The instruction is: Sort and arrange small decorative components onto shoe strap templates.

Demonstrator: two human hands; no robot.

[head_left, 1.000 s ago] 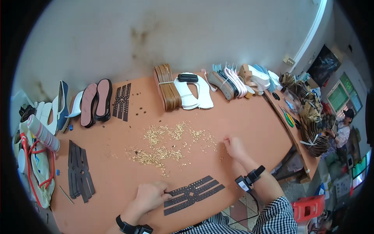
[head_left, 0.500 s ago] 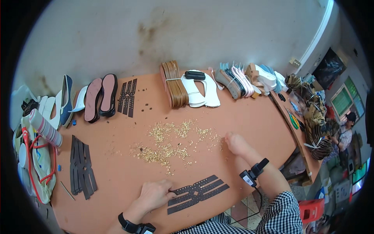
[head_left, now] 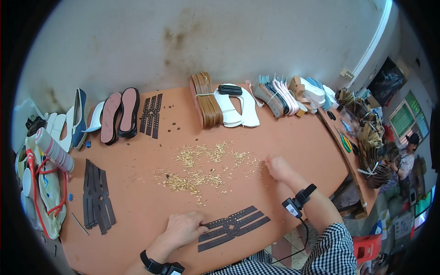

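My left hand (head_left: 184,228) has its fingers curled at the left end of a dark brown, slit and perforated strap piece (head_left: 230,227), gripping its edge against the table. Gold dots show along the strips of this piece. Farther right, my right hand (head_left: 278,167) is closed, fingertips bent down to the table at the edge of the scattered small gold studs (head_left: 195,180). Whatever may be between its fingertips is too small to make out.
More dark strap pieces (head_left: 97,197) lie stacked on the left, others (head_left: 151,115) at the back. Shoe soles (head_left: 128,112), bundled brown strips (head_left: 206,101) and white cutouts (head_left: 250,110) line the wall. A striped cup (head_left: 55,150) stands left. A co-worker (head_left: 407,158) sits far right.
Almost nothing differs. Both hands keep their places, and the view has shifted very slightly.
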